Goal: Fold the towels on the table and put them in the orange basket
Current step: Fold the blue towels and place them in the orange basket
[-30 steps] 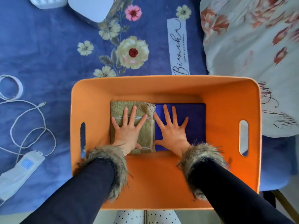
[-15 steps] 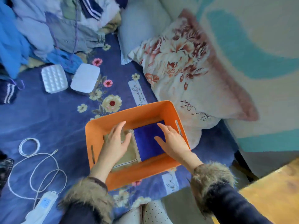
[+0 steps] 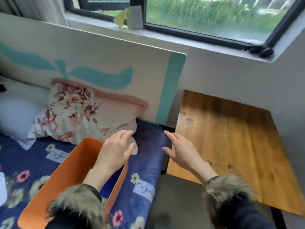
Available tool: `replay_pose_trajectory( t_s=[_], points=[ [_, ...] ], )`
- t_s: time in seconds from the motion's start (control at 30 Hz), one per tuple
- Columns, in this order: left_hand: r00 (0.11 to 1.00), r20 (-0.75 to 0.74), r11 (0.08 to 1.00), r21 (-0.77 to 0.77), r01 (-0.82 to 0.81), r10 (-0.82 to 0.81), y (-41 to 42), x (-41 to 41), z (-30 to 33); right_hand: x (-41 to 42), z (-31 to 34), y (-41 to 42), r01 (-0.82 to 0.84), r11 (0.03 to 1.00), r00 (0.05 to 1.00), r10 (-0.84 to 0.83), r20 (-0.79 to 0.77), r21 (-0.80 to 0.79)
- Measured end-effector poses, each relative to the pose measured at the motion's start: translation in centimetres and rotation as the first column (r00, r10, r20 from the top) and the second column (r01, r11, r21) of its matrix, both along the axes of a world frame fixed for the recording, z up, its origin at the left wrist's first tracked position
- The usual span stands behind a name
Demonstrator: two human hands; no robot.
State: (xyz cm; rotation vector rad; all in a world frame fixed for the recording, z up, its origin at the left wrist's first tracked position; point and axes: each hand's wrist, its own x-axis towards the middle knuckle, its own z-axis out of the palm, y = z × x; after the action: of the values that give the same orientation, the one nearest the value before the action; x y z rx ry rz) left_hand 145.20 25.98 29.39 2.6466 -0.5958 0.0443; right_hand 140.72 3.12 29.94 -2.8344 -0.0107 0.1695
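The orange basket (image 3: 66, 169) sits on the flowered blue bedspread at the lower left. Its inside is mostly hidden from this angle, and only a sliver of dark blue towel (image 3: 107, 184) shows under my left forearm. My left hand (image 3: 115, 151) hovers above the basket's far right corner with fingers spread and holds nothing. My right hand (image 3: 179, 149) is in the air to the right, over the bed's edge and near the wooden table (image 3: 231, 146), fingers loosely extended and empty. No towel is visible on the table.
A flowered pillow (image 3: 79, 114) and a pale pillow (image 3: 14, 113) lean on the white and teal headboard (image 3: 99, 63). A window (image 3: 206, 15) runs along the wall above. A dark chair seat (image 3: 178, 200) lies between bed and table.
My head has turned up and to the right, away from the basket. Both hands have lifted off the folded towels in the basket and moved right, with the right hand clear of the basket.
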Motion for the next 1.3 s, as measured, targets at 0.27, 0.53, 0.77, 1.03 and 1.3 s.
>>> replay_pose_trajectory(
  t_s=[0.27,0.53,0.77,1.03,1.3],
  points=[
    [0.829,0.034,0.823,0.143,0.549,-0.559,-17.7,-6.1,2.7,-18.0,2.9,-12.7,0.530,0.848,0.847,-0.528,0.058,-0.023],
    [0.474,0.096,0.483,0.119,0.868,-0.875,-31.7,-23.9,3.4,-42.7,3.1,-17.8,0.885,0.466,0.466,-0.884,0.043,-0.017],
    [0.170,0.052,0.175,0.105,0.979,-0.984,-38.4,-42.4,2.3,-62.7,3.1,-16.1,0.994,0.107,0.108,-0.994,0.025,-0.015],
    [-0.118,-0.048,-0.121,0.062,0.991,-0.992,-44.0,-59.3,0.6,-78.5,1.6,-12.4,0.969,-0.245,-0.245,-0.969,-0.045,0.008],
    [-0.338,-0.213,-0.360,0.075,0.930,-0.917,-49.3,-72.7,-4.3,-89.0,-3.2,-13.7,0.890,-0.455,-0.450,-0.885,-0.118,0.019]
  ],
)
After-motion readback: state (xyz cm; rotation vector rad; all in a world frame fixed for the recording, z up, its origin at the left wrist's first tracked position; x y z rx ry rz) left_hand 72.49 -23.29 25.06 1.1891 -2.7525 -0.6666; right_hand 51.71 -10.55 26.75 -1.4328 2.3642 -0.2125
